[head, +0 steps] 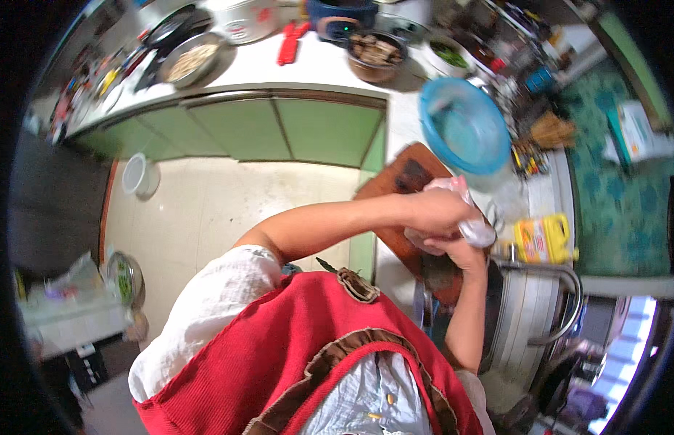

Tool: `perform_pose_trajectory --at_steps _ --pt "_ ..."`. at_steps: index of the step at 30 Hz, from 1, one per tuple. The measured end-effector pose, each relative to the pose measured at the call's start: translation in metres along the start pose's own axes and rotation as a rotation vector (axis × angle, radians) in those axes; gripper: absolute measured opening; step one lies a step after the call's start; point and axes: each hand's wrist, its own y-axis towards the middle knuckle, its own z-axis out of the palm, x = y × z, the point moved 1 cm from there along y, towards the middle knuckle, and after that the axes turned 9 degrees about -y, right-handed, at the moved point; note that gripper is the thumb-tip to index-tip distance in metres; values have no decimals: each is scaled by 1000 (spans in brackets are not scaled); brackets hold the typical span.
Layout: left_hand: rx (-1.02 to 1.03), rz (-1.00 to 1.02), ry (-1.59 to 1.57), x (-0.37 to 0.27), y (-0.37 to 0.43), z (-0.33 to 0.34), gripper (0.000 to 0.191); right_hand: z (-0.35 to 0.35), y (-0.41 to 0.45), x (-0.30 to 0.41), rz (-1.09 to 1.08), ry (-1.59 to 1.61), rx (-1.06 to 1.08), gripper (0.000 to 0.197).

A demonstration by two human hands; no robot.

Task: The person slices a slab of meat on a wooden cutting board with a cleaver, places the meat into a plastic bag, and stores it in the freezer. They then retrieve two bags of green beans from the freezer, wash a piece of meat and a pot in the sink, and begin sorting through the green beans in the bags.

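A thin, whitish plastic bag [476, 232] with some pink on it is bunched up in both hands, and its contents are too blurred to make out. My left hand [443, 211] is closed around it from the far side. My right hand [461, 252], nearer my body, grips its lower part with the fingers curled in. Beneath both hands lies a reddish-brown wooden cutting board [388, 187], with a dark patch or item [413, 175] on its far half. The hands hide the middle of the board.
Beyond the board stands a light-blue plastic basin [464, 125]. A yellow jug [543, 237] and a curved metal faucet [573, 296] are at the right. Along the far counter are a metal bowl of pale pieces [191, 60], a bowl of brown pieces [376, 54] and a red-handled tool [289, 44].
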Motion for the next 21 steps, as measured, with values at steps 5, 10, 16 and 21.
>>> perform_pose_trajectory --at_steps 5,10,16,21 --pt "-203 -265 415 -22 -67 -58 17 104 59 28 -54 111 -78 67" --pt "-676 -247 139 -25 -192 -137 42 215 105 54 117 765 -31 39" --pt "-885 -330 40 39 -397 -168 99 374 151 180 -448 93 22 15" --pt "-1185 -315 -435 59 -521 -186 83 500 156 270 -1094 -75 331 21"
